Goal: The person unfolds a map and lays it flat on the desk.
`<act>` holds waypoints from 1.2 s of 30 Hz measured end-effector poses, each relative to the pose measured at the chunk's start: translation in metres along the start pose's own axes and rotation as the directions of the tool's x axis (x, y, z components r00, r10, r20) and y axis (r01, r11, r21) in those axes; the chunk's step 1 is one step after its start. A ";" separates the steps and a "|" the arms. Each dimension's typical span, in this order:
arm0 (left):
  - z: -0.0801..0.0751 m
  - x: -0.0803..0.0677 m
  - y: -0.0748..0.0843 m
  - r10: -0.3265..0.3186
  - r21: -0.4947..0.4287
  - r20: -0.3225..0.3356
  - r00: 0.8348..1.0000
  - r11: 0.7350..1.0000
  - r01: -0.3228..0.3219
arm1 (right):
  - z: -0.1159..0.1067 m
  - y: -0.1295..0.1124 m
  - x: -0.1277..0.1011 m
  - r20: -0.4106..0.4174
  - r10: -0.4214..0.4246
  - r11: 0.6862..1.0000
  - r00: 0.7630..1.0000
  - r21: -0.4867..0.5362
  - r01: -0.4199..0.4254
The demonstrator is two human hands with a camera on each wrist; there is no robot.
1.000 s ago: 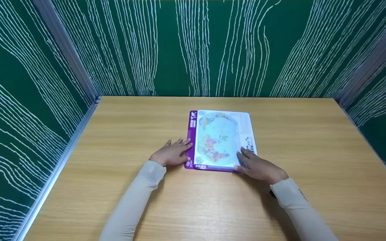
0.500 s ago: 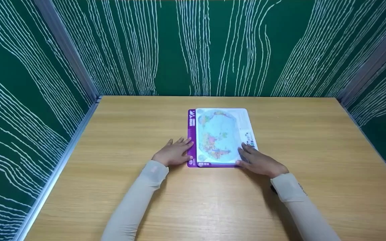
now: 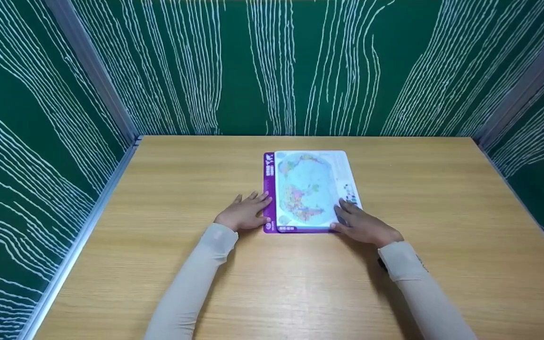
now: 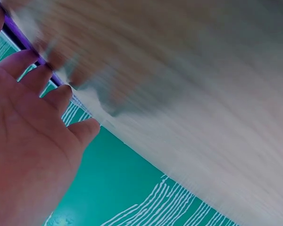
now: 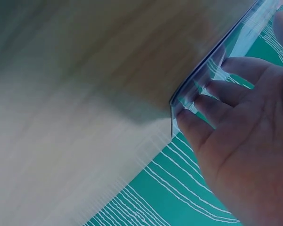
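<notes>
Two flat hands frame your work on the wooden table [image 3: 395,198], walled by green panels [image 3: 300,66]. At its middle lies a purple-bordered board [image 3: 269,189] with a world-map sheet [image 3: 307,189] on top. Your left hand [image 3: 243,215], fingers relaxed, touches the purple edge; your right hand [image 3: 364,226] presses straight fingers on the map's near corner.

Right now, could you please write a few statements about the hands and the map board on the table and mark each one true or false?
1. The map board lies flat on the wooden table. True.
2. The left hand rests at the board's purple edge. True.
3. The right hand is raised clear of the board. False: its fingers lie on the near right corner.
4. The board stands against the green wall. False: it lies mid-table.
</notes>
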State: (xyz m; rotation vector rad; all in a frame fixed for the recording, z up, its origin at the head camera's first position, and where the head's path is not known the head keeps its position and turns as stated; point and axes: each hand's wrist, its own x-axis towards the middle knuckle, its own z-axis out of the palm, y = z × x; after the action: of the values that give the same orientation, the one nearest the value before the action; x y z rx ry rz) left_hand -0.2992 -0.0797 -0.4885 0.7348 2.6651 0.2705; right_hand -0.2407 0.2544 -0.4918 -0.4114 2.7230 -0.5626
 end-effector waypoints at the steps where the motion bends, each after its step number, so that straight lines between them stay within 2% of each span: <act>1: 0.000 0.000 0.000 -0.002 -0.003 0.002 1.000 1.000 0.002 | 0.000 -0.001 0.000 0.000 0.003 1.000 1.000 -0.002 -0.003; 8: -0.001 0.001 0.000 -0.003 -0.022 0.010 1.000 1.000 0.004 | 0.000 -0.006 0.001 -0.004 0.025 1.000 1.000 -0.016 -0.025; 15: -0.003 0.001 -0.001 0.004 -0.024 0.010 1.000 1.000 -0.004 | 0.004 -0.012 0.003 -0.053 -0.029 0.995 0.998 -0.093 0.024; 21: -0.003 -0.001 -0.002 -0.012 -0.054 0.012 1.000 0.998 0.013 | 0.010 -0.022 0.008 -0.089 -0.023 0.994 0.996 -0.109 0.013; 31: -0.004 -0.002 -0.001 -0.016 -0.097 0.016 1.000 0.995 0.017 | 0.014 -0.057 0.025 -0.093 -0.041 0.993 0.995 -0.116 0.030; 36: -0.003 -0.001 -0.002 -0.015 -0.115 0.026 1.000 0.993 0.018 | 0.018 -0.079 0.036 -0.063 0.005 0.993 0.998 -0.115 -0.012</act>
State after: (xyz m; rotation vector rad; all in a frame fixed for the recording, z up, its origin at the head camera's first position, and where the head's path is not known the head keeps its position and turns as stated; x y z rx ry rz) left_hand -0.3001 -0.0820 -0.4859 0.6759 2.6061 0.4043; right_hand -0.2497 0.1665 -0.4827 -0.4167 2.8252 -0.4236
